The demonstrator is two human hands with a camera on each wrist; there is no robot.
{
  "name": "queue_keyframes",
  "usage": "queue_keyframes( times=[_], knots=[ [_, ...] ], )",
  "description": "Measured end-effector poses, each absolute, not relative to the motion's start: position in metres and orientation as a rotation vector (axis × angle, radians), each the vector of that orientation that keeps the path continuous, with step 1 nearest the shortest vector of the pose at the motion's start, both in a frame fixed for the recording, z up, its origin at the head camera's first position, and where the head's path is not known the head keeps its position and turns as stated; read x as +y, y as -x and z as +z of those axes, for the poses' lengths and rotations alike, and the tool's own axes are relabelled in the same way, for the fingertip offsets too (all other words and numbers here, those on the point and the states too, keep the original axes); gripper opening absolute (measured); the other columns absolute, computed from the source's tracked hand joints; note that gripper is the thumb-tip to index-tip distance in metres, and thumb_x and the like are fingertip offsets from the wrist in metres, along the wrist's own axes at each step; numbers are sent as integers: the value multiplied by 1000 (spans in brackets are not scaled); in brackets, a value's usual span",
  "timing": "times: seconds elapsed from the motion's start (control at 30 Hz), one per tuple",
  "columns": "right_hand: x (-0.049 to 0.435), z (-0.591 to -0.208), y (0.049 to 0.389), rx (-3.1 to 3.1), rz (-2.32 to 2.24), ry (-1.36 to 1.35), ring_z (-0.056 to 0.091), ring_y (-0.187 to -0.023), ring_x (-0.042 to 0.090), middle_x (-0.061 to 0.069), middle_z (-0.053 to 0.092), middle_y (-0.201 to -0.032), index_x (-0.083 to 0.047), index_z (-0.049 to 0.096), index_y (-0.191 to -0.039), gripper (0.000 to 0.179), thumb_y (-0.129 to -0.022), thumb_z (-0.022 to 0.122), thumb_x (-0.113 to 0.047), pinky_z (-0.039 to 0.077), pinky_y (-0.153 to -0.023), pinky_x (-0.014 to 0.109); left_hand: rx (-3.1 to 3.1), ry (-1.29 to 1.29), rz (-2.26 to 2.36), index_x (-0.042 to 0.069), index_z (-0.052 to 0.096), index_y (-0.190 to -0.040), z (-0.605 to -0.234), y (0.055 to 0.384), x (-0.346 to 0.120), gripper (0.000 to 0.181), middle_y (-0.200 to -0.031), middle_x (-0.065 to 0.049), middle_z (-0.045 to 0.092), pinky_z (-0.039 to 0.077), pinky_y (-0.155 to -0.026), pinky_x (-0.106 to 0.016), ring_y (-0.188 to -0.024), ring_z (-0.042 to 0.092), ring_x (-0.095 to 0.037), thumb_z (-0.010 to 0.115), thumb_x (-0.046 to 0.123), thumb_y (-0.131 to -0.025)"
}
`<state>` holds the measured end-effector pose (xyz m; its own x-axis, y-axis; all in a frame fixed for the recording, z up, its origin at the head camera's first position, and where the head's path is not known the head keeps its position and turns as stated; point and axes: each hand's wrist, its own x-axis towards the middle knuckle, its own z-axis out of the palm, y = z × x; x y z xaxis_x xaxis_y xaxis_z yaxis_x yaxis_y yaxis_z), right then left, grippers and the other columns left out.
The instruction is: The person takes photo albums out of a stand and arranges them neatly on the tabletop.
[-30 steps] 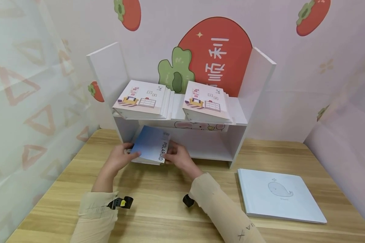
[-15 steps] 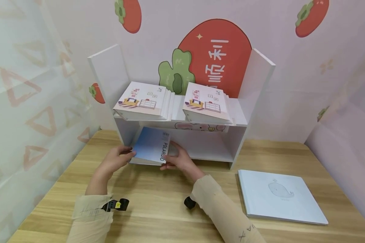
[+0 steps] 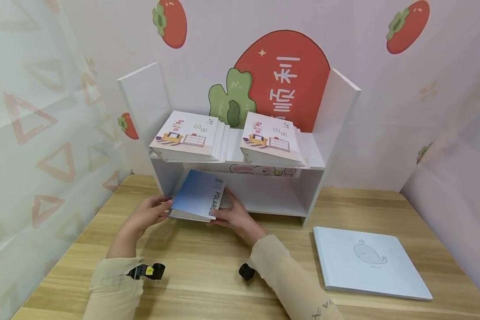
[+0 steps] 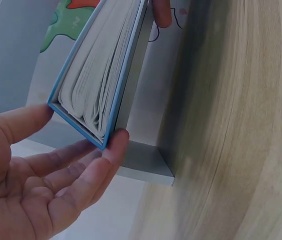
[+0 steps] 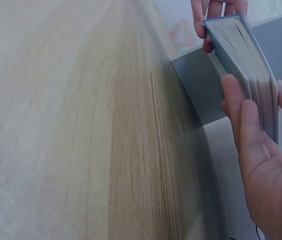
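Observation:
A blue-and-white photo album (image 3: 196, 193) marked POLAROID lies flat, cover up, at the left of the small shelf's lower level, its near edge toward me. My left hand (image 3: 146, 214) pinches its left corner; in the left wrist view the thumb is on one cover and the fingertips on the other. On the opposite side my right hand (image 3: 240, 220) grips the album, thumb on the top cover, fingers underneath. Loosely packed pages (image 4: 93, 70) show between the covers. The album's far end, inside the shelf, is hidden from the wrist views.
The white shelf unit (image 3: 314, 191) stands at the back of the wooden table (image 3: 208, 275). On its upper level lie two white albums with room drawings, a left one (image 3: 188, 133) and a right one (image 3: 270, 135). A pale blue whale book (image 3: 372, 262) lies at right.
Both hands and the album's near edge have shifted slightly left. My left hand has slid outward to the album's left edge. The head view has tilted up a little.

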<state>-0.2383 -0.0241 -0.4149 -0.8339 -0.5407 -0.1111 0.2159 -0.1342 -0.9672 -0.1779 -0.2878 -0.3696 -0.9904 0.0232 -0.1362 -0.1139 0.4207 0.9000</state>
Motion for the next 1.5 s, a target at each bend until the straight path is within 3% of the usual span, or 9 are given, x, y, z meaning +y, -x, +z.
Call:
queue_keyframes(
  times=[0.23,0.4,0.63,1.27,1.5],
  knots=[
    [-23,-417,233,1637,-2017,348,70,-93,23,33,58,-129,-19,2,-161,92,-95,61,3,57,-93,39,2487,43,1630,-16,32,-146,-372,175,-288,60,-143,-35,44,56,-91,-27,-109,61,-14,50,24,-105],
    [-20,-414,233,1618,-2011,398,72,-91,23,33,58,-131,-21,1,-161,91,-96,60,3,57,-93,37,2494,7,1612,-15,28,-149,-369,173,-289,64,-140,-36,47,57,-90,-29,-109,63,-19,51,26,-105],
    [-15,-414,233,1594,-1991,429,69,-102,25,31,56,-135,-25,0,-161,94,-95,60,5,57,-93,39,2444,-68,1645,-16,20,-150,-372,168,-292,66,-144,-39,41,57,-92,-30,-115,61,-27,51,20,-105],
    [-7,-406,232,1645,-1959,452,66,-109,24,28,51,-143,-26,5,-161,94,-93,62,5,55,-95,39,2397,-135,1669,-12,27,-151,-367,164,-295,67,-148,-37,39,54,-96,-27,-120,59,-21,55,25,-103],
    [-3,-403,228,1648,-1945,470,65,-109,22,27,50,-145,-27,3,-161,94,-95,62,3,55,-94,39,2370,-139,1695,-11,27,-151,-365,161,-294,69,-146,-36,40,54,-96,-24,-111,60,-7,58,25,-102]
  ],
)
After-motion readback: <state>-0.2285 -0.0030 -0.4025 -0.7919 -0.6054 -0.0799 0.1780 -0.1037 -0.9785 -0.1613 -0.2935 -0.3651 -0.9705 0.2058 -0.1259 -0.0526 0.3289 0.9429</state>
